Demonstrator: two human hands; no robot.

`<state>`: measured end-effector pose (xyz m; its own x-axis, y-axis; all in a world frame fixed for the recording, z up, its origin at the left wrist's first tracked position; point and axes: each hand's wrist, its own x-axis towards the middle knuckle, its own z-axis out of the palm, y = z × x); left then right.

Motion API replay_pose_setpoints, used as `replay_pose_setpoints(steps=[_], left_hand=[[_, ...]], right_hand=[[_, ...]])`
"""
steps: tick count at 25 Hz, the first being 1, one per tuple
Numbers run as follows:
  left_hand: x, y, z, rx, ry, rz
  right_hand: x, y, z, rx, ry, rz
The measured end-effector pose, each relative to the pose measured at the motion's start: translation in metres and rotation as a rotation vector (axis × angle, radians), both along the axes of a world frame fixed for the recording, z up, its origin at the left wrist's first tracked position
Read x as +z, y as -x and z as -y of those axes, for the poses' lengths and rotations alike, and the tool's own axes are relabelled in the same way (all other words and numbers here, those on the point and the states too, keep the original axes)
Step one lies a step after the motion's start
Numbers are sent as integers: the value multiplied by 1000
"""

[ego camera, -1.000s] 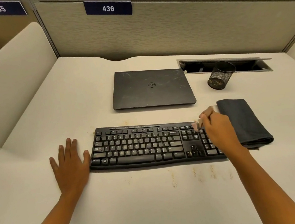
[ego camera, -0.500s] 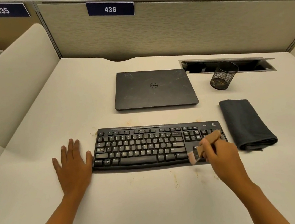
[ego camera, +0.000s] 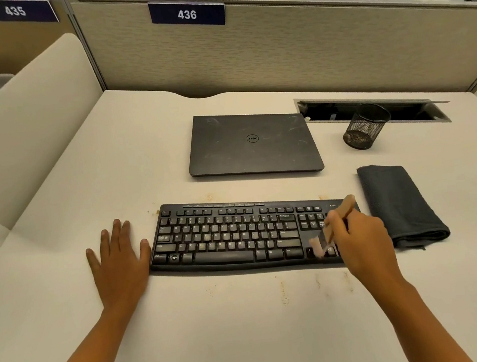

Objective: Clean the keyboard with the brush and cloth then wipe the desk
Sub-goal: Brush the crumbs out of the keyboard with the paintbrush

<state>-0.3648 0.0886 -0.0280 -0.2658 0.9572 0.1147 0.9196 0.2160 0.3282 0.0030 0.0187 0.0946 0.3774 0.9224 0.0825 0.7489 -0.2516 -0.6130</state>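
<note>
Right hand (ego camera: pixel 361 241) has swept brush (ego camera: pixel 346 206) down keyboard (ego camera: pixel 226 236).

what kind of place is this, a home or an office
Probably an office cubicle: a fabric partition carries numbered plates 435 and 436, and the desk has a cable slot, a closed laptop and a keyboard.

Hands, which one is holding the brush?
The right hand, gripping the wooden-handled brush with its bristles on the keyboard's right end. The left hand lies flat on the desk beside the keyboard, holding nothing.
</note>
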Motion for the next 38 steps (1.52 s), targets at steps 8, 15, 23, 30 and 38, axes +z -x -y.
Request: replay_pose_setpoints(steps=[8, 15, 23, 30, 38], left_hand=[[-1, 1, -2, 1, -5, -8], [-2, 1, -1, 2, -22, -19], [-4, 1, -1, 0, -38, -24], [-5, 1, -1, -4, -36, -28], [-4, 1, -1, -1, -41, -18]], right_hand=[[-5, 7, 2, 67, -11, -48], [-14, 12, 20, 72, -77, 3], [-30, 18, 45, 69, -150, -86], [-33, 22, 53, -253, -84, -336], [-40, 1, 38, -348, -6, -473]])
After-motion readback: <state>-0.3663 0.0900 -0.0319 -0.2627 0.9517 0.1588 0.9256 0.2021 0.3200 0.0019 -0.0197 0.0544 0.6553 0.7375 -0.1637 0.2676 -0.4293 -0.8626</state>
